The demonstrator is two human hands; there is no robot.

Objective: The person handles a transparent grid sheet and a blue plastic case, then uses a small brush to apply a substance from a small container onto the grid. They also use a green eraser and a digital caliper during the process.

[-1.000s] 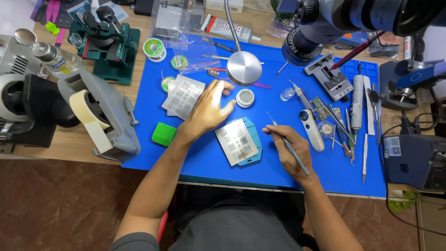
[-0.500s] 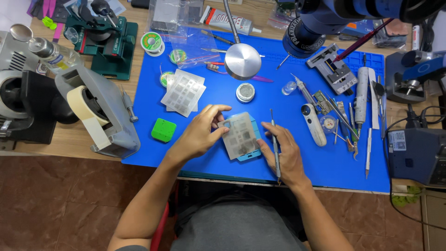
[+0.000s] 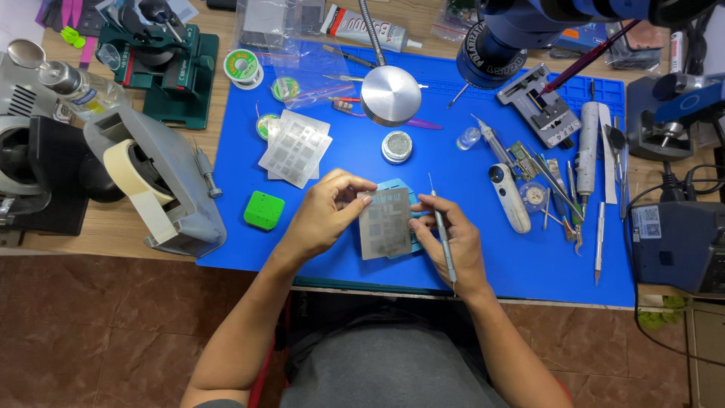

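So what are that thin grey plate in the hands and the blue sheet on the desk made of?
The thin grey plate looks like sheet metal: a dull silvery sheen, very flat, with grids of tiny holes. The blue sheet looks like matte rubber or silicone: even colour, no glare, moulded compartments along its far edge. Neither can be confirmed by sight alone.

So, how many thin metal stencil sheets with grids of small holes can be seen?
2: one grey metal stencil sheet held between both hands; another metal stencil sheet lies on the blue mat, possibly a stack hiding more.
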